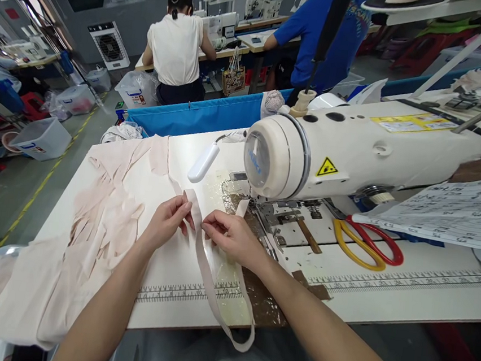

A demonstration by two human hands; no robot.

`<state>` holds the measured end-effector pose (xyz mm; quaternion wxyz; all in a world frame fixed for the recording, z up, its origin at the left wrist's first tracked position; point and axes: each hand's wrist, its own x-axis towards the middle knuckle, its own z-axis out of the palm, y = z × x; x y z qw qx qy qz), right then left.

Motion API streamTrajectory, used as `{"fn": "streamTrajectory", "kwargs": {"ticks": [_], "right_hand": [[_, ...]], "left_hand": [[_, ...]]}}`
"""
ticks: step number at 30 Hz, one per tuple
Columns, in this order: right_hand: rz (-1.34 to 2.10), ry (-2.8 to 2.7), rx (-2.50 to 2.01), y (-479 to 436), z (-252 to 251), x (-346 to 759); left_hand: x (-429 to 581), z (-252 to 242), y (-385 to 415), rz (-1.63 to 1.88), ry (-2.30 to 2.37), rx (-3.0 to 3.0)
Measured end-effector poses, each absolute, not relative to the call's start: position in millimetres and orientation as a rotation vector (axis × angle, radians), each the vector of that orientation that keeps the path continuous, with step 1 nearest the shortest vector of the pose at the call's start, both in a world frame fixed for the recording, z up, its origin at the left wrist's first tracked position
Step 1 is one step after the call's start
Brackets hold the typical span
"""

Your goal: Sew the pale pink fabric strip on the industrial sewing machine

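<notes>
A pale pink fabric strip runs between my hands, loops down over the table's front edge and comes back up toward the sewing machine. My left hand pinches the strip near its upper bend. With thumb and fingers closed, my right hand grips the strip's edge just to the right. Another end of strip stands up behind my right hand, close to the needle area. Pink cut fabric pieces lie in a loose pile to the left of my left hand.
Scissors with red and yellow handles lie right of the needle area, by printed sheets. A white lamp sits behind my hands. A ruler tape runs along the front edge. Two people sit beyond a blue cloth trough.
</notes>
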<state>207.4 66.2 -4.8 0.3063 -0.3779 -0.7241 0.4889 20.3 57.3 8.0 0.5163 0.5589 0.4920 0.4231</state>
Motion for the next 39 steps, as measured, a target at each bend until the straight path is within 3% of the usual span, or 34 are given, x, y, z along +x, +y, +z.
{"fn": "streamTrajectory", "kwargs": {"ticks": [15,34,36,39], "right_hand": [[1.309,-1.939,-1.063,66.9,-6.3,212.5],[0.980,-2.093,-1.016,66.3,-5.1,207.6],[0.872,-2.063,-1.047,66.6,-5.8,207.7],[0.752,-1.983,-1.099,67.5,-7.4,211.0]], "left_hand": [[16.1,11.5,58.3,1.043,1.197,1.323],[11.5,15.5,57.2,0.995,1.171,1.319],[4.3,18.3,58.7,1.089,1.146,1.343],[-9.1,25.2,62.0,1.500,1.158,1.332]]}}
